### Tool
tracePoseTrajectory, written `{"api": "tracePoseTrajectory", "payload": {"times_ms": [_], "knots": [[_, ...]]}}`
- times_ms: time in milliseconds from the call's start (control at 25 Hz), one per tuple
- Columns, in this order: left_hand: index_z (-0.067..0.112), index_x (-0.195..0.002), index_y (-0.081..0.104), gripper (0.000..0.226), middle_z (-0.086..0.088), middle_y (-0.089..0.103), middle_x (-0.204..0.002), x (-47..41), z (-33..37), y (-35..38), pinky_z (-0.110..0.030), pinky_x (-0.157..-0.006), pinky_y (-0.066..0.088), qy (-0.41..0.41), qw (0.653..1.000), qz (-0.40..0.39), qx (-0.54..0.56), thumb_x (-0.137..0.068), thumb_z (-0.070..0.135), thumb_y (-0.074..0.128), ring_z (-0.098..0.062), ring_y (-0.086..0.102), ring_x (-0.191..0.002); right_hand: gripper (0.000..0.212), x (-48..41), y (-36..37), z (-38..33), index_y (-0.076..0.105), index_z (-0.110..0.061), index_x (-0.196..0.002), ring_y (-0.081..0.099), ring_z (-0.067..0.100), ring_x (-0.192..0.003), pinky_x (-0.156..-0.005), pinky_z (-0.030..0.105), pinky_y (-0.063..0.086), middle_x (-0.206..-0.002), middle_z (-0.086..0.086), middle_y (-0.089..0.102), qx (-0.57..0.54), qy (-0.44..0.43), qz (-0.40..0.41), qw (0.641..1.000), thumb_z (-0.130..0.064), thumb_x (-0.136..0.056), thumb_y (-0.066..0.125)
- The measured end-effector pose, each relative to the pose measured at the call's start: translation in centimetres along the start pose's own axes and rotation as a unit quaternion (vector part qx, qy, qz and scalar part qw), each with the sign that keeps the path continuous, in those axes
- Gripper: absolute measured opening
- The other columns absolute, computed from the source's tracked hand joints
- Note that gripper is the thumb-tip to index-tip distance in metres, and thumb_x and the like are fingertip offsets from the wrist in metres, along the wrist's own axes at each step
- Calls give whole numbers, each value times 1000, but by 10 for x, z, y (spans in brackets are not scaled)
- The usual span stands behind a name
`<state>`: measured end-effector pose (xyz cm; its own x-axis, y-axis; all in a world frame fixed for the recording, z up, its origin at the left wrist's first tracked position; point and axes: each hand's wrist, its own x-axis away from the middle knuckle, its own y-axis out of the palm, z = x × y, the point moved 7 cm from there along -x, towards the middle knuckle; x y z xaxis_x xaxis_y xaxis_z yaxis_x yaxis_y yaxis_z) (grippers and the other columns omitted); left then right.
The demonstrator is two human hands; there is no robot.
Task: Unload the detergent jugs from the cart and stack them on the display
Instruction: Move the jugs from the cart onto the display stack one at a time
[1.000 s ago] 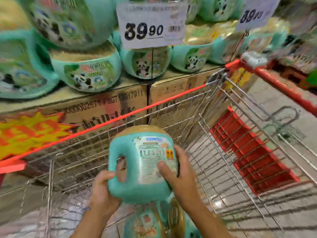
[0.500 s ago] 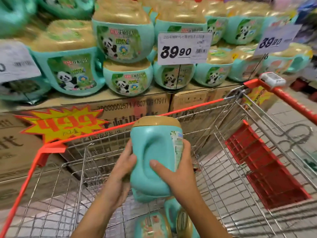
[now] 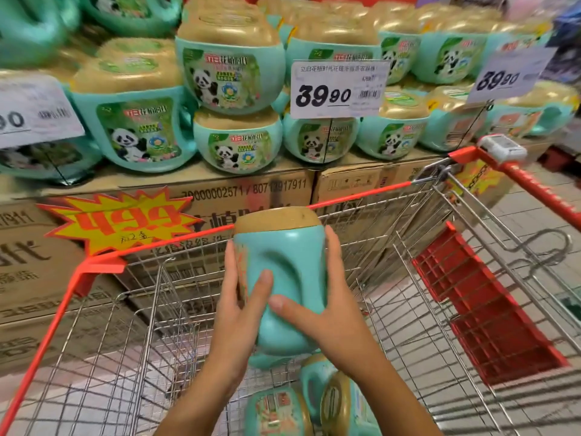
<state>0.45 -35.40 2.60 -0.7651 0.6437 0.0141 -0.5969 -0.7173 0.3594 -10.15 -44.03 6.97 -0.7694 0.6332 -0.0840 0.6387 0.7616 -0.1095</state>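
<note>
A teal detergent jug (image 3: 290, 265) with a tan cap is held upright above the wire cart (image 3: 163, 309), its plain side facing me. My left hand (image 3: 239, 313) grips its left side, thumb across the front. My right hand (image 3: 327, 309) grips its right side, thumb on the front too. More teal jugs (image 3: 279, 410) lie in the cart's bottom near my wrists. The display (image 3: 232, 77) behind the cart holds several stacked panda-label jugs on cardboard boxes (image 3: 251, 190).
Price signs reading 39.90 (image 3: 338, 88) stand among the display jugs. A yellow-and-red starburst tag (image 3: 119, 220) hangs on the boxes. The cart's red child seat (image 3: 484, 309) and red handle (image 3: 540, 193) lie at right. Tiled floor shows beyond.
The jug has turned in my hands so its back label is out of sight. My view has tilted up, showing more of the display.
</note>
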Motion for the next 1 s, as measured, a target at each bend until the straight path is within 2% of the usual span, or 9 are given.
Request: {"api": "tracePoseTrajectory", "payload": {"times_ms": [40, 120, 240, 360, 440, 560, 680, 840, 1000], "knots": [[53, -140, 31, 72, 42, 49, -130, 1, 8, 1, -5, -87, 44, 21, 999, -4, -28, -78, 54, 68, 16, 49, -120, 103, 0, -4, -1, 11, -48, -148, 45, -3, -129, -108, 31, 42, -144, -30, 40, 0, -19, 18, 1000, -34, -70, 76], [53, -138, 27, 63, 42, 44, -134, 2, 21, -1, 1, -88, 38, 55, 994, -19, -96, -85, 58, 61, 19, 42, -124, 99, -1, -12, -5, 19, -32, -152, 49, 7, -129, -108, 35, 43, -146, -14, 46, -37, -62, 40, 997, -12, -69, 69], [50, -142, 24, 78, 18, 50, -140, 9, 41, -29, -11, -93, 44, 91, 985, 18, -149, -73, 58, 61, 6, 51, -124, 93, -7, -12, -9, 34, -15, -147, 62, 25, -113, -89, 41, 55, -131, 8, 59, -180, -69, 4, 981, 0, -60, 63], [42, -144, 32, 105, 7, 58, -135, 23, 55, -73, -28, -87, 53, 40, 994, 95, -42, -53, 66, 78, -6, 62, -114, 85, -7, 19, -8, 43, -8, -138, 67, 24, -91, -69, 36, 56, -108, 10, 68, -329, -6, -68, 942, -2, -57, 64], [25, -140, 46, 104, -1, 66, -127, 38, 63, -93, -31, -80, 58, 13, 996, 81, 27, -51, 64, 84, -15, 68, -108, 69, 2, 51, -11, 51, -12, -131, 69, 20, -80, -66, 33, 56, -92, 5, 70, -370, 31, -121, 921, -7, -64, 64], [12, -128, 57, 99, -11, 72, -114, 76, 85, -132, -36, -74, 60, 15, 990, 115, 75, -47, 62, 88, -25, 71, -98, 52, 14, 107, -26, 55, -14, -121, 65, 9, -67, -61, 25, 54, -74, -7, 67, -373, 57, -172, 910, -7, -70, 64], [13, -124, 60, 94, -12, 72, -114, 118, 109, -183, -35, -73, 60, 56, 980, 179, 66, -50, 66, 85, -25, 72, -98, 52, 23, 162, -46, 55, -10, -127, 66, 16, -81, -70, 30, 55, -95, 2, 70, -332, 56, -154, 929, -10, -76, 64], [26, -112, 68, 65, -9, 74, -109, 190, 154, -266, -33, -70, 59, 138, 959, 246, 23, -61, 65, 79, -24, 73, -93, 43, 59, 264, -68, 56, -11, -122, 64, 12, -81, -74, 35, 50, -93, -2, 72, -263, 28, -147, 953, -19, -81, 65], [23, -116, 65, 64, -12, 73, -109, 277, 189, -370, -32, -67, 59, 142, 934, 328, 15, -65, 61, 76, -28, 73, -92, 41, 117, 391, -75, 63, -13, -118, 66, 13, -79, -63, 25, 54, -95, 1, 73, -251, 38, -209, 944, -26, -79, 64]]}}
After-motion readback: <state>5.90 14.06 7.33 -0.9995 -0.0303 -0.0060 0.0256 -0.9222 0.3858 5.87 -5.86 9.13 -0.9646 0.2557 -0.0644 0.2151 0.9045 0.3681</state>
